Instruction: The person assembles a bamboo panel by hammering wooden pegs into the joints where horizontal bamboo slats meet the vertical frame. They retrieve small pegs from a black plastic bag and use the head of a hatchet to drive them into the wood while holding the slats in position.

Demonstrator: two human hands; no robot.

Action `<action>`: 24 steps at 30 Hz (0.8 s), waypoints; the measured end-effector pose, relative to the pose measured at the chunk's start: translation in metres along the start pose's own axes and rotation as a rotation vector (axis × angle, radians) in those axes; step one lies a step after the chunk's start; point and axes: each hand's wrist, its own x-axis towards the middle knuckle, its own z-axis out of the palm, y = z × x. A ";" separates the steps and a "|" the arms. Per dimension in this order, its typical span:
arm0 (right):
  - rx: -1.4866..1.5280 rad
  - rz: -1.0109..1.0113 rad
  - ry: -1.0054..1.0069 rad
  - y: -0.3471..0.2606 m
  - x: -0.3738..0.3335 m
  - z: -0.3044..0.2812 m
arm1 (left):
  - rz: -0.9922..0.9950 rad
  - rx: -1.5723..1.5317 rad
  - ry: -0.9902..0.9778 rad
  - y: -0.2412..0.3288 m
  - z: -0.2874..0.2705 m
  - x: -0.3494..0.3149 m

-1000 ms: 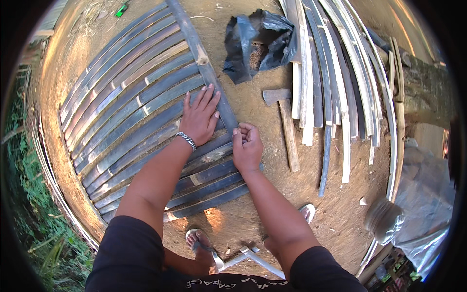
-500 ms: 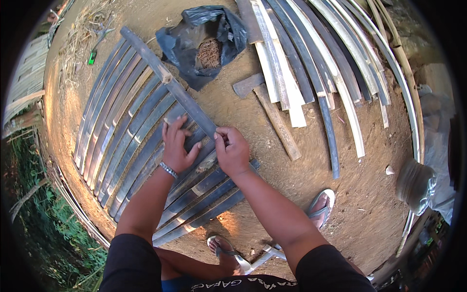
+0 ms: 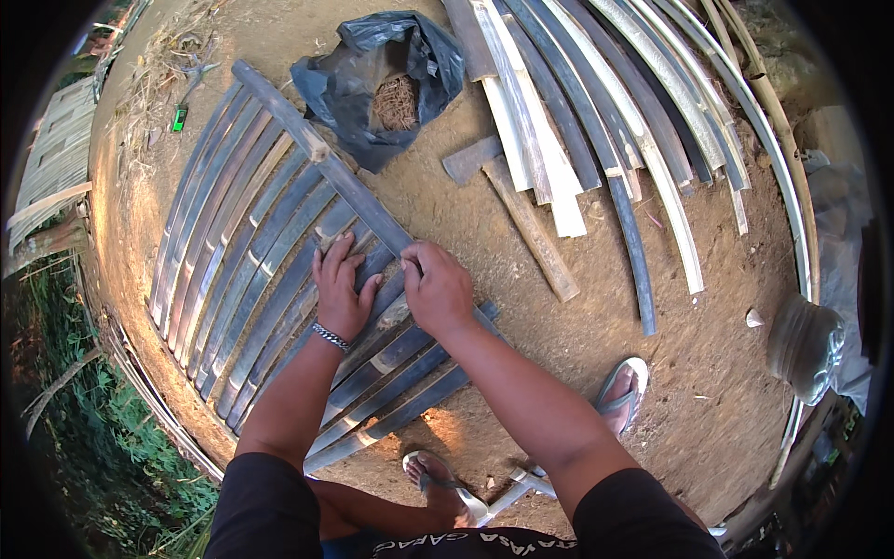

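Dark bamboo slats (image 3: 244, 270) lie side by side on the ground like a panel, with a bamboo crossbar (image 3: 358, 197) running over their upper ends. My left hand (image 3: 343, 296) rests on slats below the crossbar, fingers apart and holding nothing; a chain bracelet circles that wrist. Closed around the crossbar's near right end is my right hand (image 3: 438, 287); its fingertips and the exact grip are partly hidden. The hands are close together but apart.
A hammer (image 3: 523, 219) with a wooden handle lies right of the crossbar. Beyond the panel stands an opened black plastic bag (image 3: 326, 84) with a heap of rusty nails (image 3: 395, 102). Several long bamboo strips (image 3: 643, 140) lie at the far right. My sandalled feet are near.
My left hand has come down flatter onto the slats. My right hand stays at the crossbar's end, its fingers curled slightly further round. The whole view has shifted a little.
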 end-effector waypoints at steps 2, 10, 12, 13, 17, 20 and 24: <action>-0.014 -0.030 0.017 0.002 0.000 0.001 | 0.005 0.005 0.004 -0.001 0.001 0.000; -0.019 -0.056 0.008 0.004 -0.001 0.002 | 0.021 0.015 0.010 -0.004 0.005 -0.002; -0.029 -0.079 0.018 0.004 -0.001 0.003 | 0.021 0.020 0.018 -0.003 0.005 -0.003; -0.034 -0.090 0.024 0.004 -0.001 0.003 | 0.021 0.022 0.022 -0.002 0.005 -0.003; -0.013 -0.052 -0.003 0.001 -0.001 0.002 | 0.024 0.023 0.025 -0.002 0.005 -0.002; 0.000 -0.046 -0.018 0.000 -0.001 0.001 | 0.019 0.022 0.025 -0.001 0.006 -0.003; -0.008 -0.093 0.001 0.002 -0.001 0.001 | 0.019 0.019 0.024 -0.001 0.005 -0.002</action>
